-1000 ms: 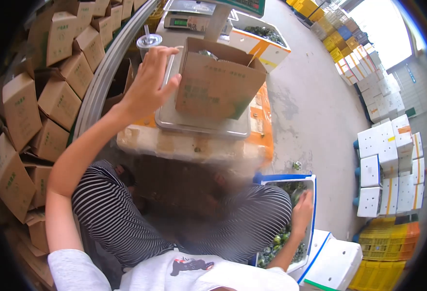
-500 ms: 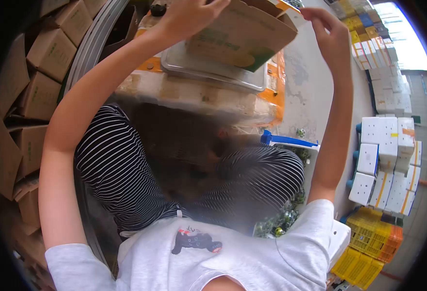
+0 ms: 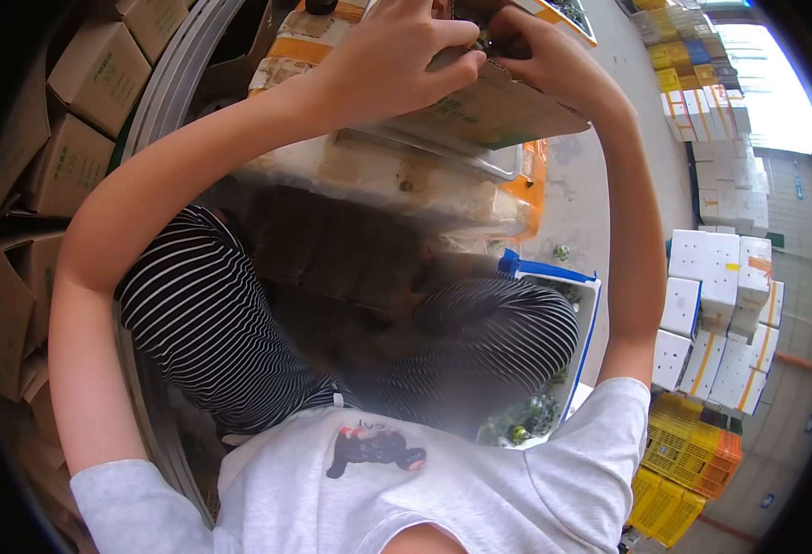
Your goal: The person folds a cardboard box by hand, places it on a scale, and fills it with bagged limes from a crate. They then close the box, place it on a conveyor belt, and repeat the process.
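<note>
My cardboard box (image 3: 526,109) is at the top of the frame, right of centre, over the metal tray (image 3: 503,164) on the taped table (image 3: 369,175). Its mouth is open, with a little dark green content visible between my hands; the rest is hidden. Below, beside my striped knee, a blue-edged white foam box (image 3: 594,309) holds green produce (image 3: 537,417). Another foam box (image 3: 579,30) with greens sits at the top edge.

Both my arms reach up and curve inward, elbows out. My left fingers (image 3: 459,74) come in from the left at the mouth, thumb and forefinger extended a narrow gap apart; I can't tell if they grip anything. My right fingers (image 3: 515,67) bend down into the mouth from the right, their tips hidden, so I can't tell what they hold.

The box's printed side faces me, its long edge slanting from upper left to lower right, and the mouth points toward the top of the frame.
</note>
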Demonstrator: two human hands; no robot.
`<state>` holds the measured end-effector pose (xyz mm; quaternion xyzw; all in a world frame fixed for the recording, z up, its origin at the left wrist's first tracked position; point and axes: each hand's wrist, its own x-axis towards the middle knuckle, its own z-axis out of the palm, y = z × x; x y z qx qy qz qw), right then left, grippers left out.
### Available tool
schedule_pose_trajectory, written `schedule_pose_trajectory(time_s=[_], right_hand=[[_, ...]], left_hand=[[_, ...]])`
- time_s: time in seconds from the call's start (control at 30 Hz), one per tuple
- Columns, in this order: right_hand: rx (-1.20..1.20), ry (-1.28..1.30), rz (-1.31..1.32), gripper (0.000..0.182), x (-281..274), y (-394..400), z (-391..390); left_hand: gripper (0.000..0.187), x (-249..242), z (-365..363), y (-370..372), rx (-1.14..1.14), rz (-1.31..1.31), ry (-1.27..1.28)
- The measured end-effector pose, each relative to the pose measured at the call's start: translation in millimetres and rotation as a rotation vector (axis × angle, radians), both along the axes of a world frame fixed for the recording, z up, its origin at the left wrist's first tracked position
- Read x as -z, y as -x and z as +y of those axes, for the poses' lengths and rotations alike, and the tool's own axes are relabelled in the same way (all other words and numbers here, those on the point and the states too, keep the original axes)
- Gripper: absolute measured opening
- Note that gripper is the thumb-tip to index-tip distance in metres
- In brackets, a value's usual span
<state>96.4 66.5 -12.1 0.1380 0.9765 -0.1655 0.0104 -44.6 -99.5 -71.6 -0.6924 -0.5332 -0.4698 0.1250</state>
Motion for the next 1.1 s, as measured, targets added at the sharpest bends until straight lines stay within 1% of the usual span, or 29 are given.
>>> schedule_pose_trajectory(time_s=[0.03,0.13,0.17,0.2,0.27,0.3,0.4,0.5,0.6,0.63,0.7,0.73,0.77,0.83,0.87,0.9,0.97,1.0,1.07,1.1], right_hand=[[-0.044,-0.167,0.001,0.029,-0.2,-2.1,-8.9],[-0.015,-0.172,-0.033,0.036,-1.7,-4.3,-27.6],[-0.133,-0.035,0.189,0.052,11.0,-5.9,-25.1],[-0.105,-0.004,0.181,0.052,11.7,-10.4,-20.1],[-0.047,0.057,0.166,0.054,5.1,-13.9,-30.7],[0.039,-0.052,0.092,0.055,-4.7,-15.6,-34.6],[0.109,-0.216,0.141,0.045,-22.6,-27.0,-34.9],[-0.011,-0.201,0.084,0.033,-4.3,-43.2,-28.0],[0.171,-0.219,0.326,0.031,-18.3,-60.4,-37.2],[0.239,-0.392,0.515,0.03,-19.9,-67.7,-37.4],[0.559,-0.459,0.372,0.029,-15.0,-78.5,-45.4],[0.732,-0.486,0.296,0.029,-8.3,-84.5,-47.3],[0.625,-0.345,0.458,0.027,8.5,-82.8,-42.7],[0.544,-0.274,0.541,0.028,17.5,-74.8,-41.8],[0.501,-0.24,0.582,0.028,21.3,-69.2,-40.2],[0.416,-0.331,0.501,0.029,28.7,-62.8,-33.2],[0.417,-0.188,0.513,0.03,26.3,-54.3,-25.1],[0.415,-0.12,0.52,0.03,25.6,-49.5,-19.6],[0.327,-0.302,0.635,0.029,41.5,-34.4,1.7],[0.282,-0.393,0.692,0.029,48.6,-31.0,8.9]], left_hand=[[0.025,0.3,-2.4,-0.5,-0.006,0.003,0.005],[0.028,0.8,-11.8,-7.1,0.065,-0.026,0.075],[0.03,9.1,-8.1,-8.2,-0.007,0.052,-0.079],[0.026,17.4,-6.4,-7.2,0.023,0.051,-0.033],[0.018,18.1,-8.9,-6.6,0.086,0.052,0.06],[0.018,19.8,-8.0,-5.0,0.095,0.049,0.027],[0.017,19.8,-7.5,-3.0,0.101,0.069,0.023],[0.027,18.2,-4.9,-3.3,0.028,0.077,0.015],[0.044,11.0,-5.5,-3.3,-0.023,-0.069,0.015],[0.039,10.3,-2.4,-4.0,-0.018,-0.228,-0.024],[0.027,-10.4,-4.6,-5.2,-0.011,-0.346,0.096],[0.028,-12.4,-1.9,-7.4,0.006,-0.369,0.116],[0.029,-14.5,0.9,-9.7,0.023,-0.393,0.136],[0.033,-8.2,16.4,-6.6,0.049,-0.385,0.072],[0.049,-2.0,29.1,5.9,0.07,-0.343,0.38],[0.067,6.5,43.3,24.3,0.089,-0.296,0.687],[0.073,-1.2,44.8,22.8,0.054,-0.306,0.821],[0.061,-3.0,46.1,16.5,0.003,-0.37,0.648],[0.053,-1.1,46.7,10.3,-0.08,-0.421,0.42],[0.056,11.1,52.7,12.3,-0.11,-0.409,0.365]])
